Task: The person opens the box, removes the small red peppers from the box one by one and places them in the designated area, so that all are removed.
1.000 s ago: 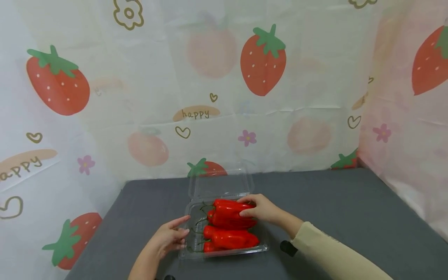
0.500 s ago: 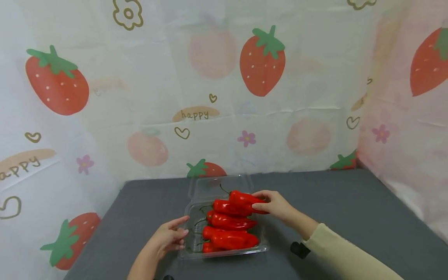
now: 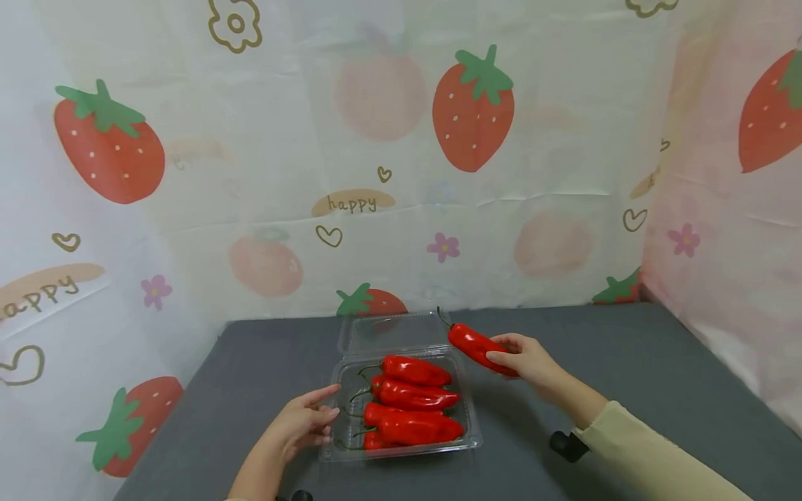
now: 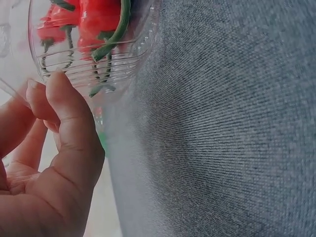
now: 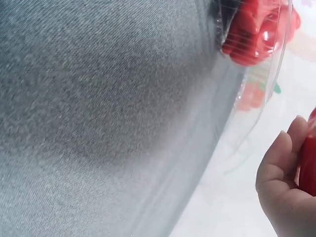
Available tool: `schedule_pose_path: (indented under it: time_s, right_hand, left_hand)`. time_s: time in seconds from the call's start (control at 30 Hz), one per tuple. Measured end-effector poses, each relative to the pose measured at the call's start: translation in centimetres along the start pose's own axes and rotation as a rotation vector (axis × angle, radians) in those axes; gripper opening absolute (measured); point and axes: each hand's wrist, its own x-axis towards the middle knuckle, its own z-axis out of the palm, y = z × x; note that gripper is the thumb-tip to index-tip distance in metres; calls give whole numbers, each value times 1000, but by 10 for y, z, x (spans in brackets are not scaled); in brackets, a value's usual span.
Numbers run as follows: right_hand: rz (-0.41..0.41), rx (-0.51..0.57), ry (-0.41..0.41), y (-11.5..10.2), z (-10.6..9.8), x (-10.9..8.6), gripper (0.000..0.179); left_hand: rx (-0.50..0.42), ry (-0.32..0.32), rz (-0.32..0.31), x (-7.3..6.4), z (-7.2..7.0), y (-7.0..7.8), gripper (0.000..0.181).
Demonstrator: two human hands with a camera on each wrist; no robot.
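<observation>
My right hand (image 3: pixel 523 358) holds a long red pepper (image 3: pixel 476 345) by its lower end, raised beyond the right rim of a clear plastic clamshell box (image 3: pixel 401 456). Its dark curved stem points up and left. In the right wrist view, the held pepper (image 5: pixel 308 168) is mostly cut off by the frame edge. Several more red peppers (image 3: pixel 416 397) lie crosswise in the box, stems to the left. My left hand (image 3: pixel 301 424) is at the box's left side, fingers relaxed and fingertips right at the rim; the left wrist view shows its thumb (image 4: pixel 64 98) by the ribbed wall.
The box's clear lid (image 3: pixel 395 332) stands open toward the back of the grey cloth-covered table (image 3: pixel 564 348). A white curtain (image 3: pixel 282 139) with strawberry prints encloses the back and sides. Dark camera mounts (image 3: pixel 569 445) sit at the wrists.
My right hand has lifted one pepper from the back of the pile and carried it right, past the box's rim. My left hand has stayed by the box's left side.
</observation>
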Motion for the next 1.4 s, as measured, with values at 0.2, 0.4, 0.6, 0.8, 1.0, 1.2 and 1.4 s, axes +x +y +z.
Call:
schedule_pose_path:
  time_s: [0.2,0.4,0.6,0.8,1.0,1.2,1.4]
  right_hand:
    - [17,53,30,1,-7,-1,49]
    - [52,72,55,0,-10,0,48]
    - [92,64,64,4,-12,3,48]
    - [128,57,81,4,-11,10,52]
    - [173,62,134,2,-8,15,55]
    - [201,97,179,9,-4,22,55]
    - [210,167,183,12,-1,30,55]
  left_hand:
    - [6,5,-1,2,1,-1,58]
    - [3,13,4,1,1,-1,58]
    - [-2,10,8,0,2,-1,57]
    - [9,13,-5,0,1,-1,58]
    - [10,9,-2,1,0,-2,59]
    - [16,17,-1,2,-1,-3,58]
    - [22,20,-7,3,-1,-3,58]
